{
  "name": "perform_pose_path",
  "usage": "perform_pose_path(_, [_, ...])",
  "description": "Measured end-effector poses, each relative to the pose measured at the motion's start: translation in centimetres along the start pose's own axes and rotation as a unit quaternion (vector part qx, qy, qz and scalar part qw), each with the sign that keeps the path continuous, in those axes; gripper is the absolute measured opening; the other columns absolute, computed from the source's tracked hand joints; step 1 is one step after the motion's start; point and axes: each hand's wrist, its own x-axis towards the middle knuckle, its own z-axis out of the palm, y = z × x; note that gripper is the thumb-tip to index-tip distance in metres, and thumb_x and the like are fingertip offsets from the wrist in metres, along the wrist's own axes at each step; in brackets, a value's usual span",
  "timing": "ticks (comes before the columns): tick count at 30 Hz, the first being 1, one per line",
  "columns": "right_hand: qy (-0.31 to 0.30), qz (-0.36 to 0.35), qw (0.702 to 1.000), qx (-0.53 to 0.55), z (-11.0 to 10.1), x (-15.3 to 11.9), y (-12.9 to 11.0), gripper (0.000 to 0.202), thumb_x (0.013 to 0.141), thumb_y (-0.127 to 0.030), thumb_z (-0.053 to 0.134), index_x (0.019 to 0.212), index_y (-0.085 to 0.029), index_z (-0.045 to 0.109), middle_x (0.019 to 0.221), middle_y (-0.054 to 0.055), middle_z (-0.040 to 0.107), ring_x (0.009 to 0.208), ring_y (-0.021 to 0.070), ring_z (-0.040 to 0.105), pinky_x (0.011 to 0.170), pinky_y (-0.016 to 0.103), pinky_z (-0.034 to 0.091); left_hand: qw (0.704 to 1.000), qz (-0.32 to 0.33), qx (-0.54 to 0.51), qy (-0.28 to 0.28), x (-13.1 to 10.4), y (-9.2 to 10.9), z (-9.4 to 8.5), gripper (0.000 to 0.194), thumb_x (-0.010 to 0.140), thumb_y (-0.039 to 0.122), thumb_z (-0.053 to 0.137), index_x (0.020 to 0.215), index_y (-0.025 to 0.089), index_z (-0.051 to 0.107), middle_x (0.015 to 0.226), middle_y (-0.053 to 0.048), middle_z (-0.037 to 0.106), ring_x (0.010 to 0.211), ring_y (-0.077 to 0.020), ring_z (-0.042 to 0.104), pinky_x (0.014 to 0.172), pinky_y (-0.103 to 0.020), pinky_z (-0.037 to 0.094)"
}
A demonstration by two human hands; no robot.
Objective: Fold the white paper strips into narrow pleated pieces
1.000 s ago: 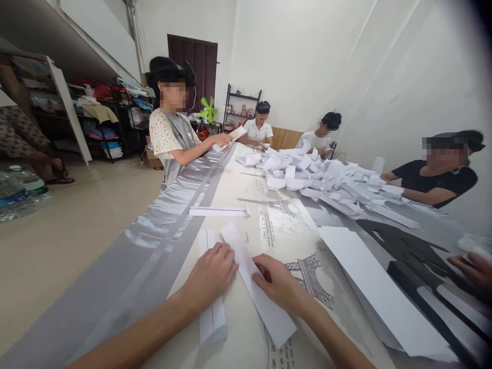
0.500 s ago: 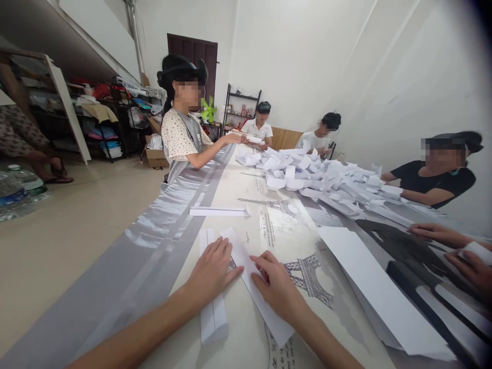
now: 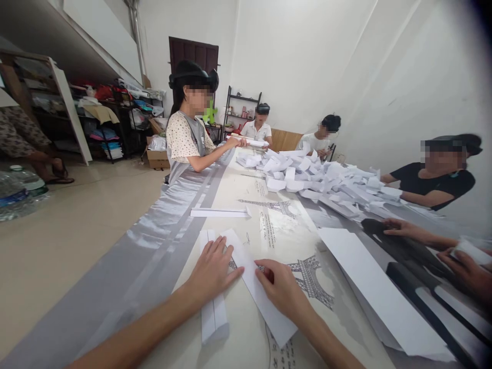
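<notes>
Flat on the table, my left hand [image 3: 215, 264] lies with fingers spread, its fingertips over the top of a folded white paper strip [image 3: 214, 320] and its thumb on a slanted white paper sheet [image 3: 248, 261]. My right hand [image 3: 282, 287] is closed, thumb and fingers pinched at the right edge of that slanted sheet. Beyond my hands a narrow folded paper piece [image 3: 219, 212] lies crosswise. To the right of my right hand is a stack of larger white sheets [image 3: 376, 292].
A heap of folded white papers [image 3: 319, 174] covers the table's far right. Several people sit around the table; a co-worker's hands [image 3: 469, 261] hold something white beside a black bag-like item [image 3: 411, 246]. The tablecloth [image 3: 169, 230] has a grey border.
My right hand's fingers have drawn together at the sheet's edge, while my left hand stays in place. The co-worker's hand at right has moved left over the black item.
</notes>
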Motion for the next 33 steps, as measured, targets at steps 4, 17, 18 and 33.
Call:
perform_pose_path(4, [0.016, -0.069, 0.997, -0.022, 0.1, -0.3, -0.1, 0.033, 0.099, -0.022, 0.042, 0.115, -0.021, 0.072, 0.091, 0.006, 0.067, 0.073, 0.0201, 0.065, 0.069, 0.035, 0.055, 1.000, -0.003, -0.024, 0.009, -0.1, 0.0, 0.5, 0.050, 0.097, 0.055, 0.056, 0.125, 0.014, 0.058, 0.145, -0.023, 0.056, 0.141, -0.0382, 0.048, 0.112, -0.055, 0.042])
perform_pose_path(17, [-0.109, -0.063, 0.981, 0.149, -1.0, -0.3, -1.0, 0.049, 0.109, -0.050, 0.033, 0.150, -0.030, 0.051, 0.159, 0.002, 0.043, 0.149, 0.0251, 0.038, 0.123, 0.053, 0.031, 0.998, 0.001, -0.050, -0.039, -0.2, -0.2, -0.2, 0.056, 0.100, 0.052, 0.048, 0.138, 0.010, 0.047, 0.150, -0.024, 0.050, 0.147, -0.0344, 0.039, 0.118, -0.057, 0.032])
perform_pose_path(18, [-0.097, -0.069, 0.983, 0.136, -0.7, -0.2, -1.0, 0.050, 0.108, -0.050, 0.036, 0.152, -0.028, 0.048, 0.161, 0.002, 0.041, 0.150, 0.0252, 0.037, 0.124, 0.052, 0.031, 0.998, 0.001, -0.051, -0.040, -0.3, -0.2, -0.1, 0.058, 0.100, 0.052, 0.048, 0.140, 0.010, 0.045, 0.152, -0.024, 0.048, 0.148, -0.0345, 0.038, 0.118, -0.058, 0.031])
perform_pose_path(33, [-0.114, -0.167, 0.975, -0.094, 1.5, -0.4, -0.5, 0.055, 0.109, -0.032, 0.031, 0.161, -0.014, 0.028, 0.167, 0.005, 0.024, 0.155, 0.0229, 0.020, 0.127, 0.046, 0.025, 0.993, -0.002, -0.079, -0.085, -0.3, -0.8, -1.2, 0.046, 0.099, 0.051, 0.049, 0.128, 0.015, 0.046, 0.152, -0.023, 0.048, 0.150, -0.0318, 0.035, 0.119, -0.061, 0.028])
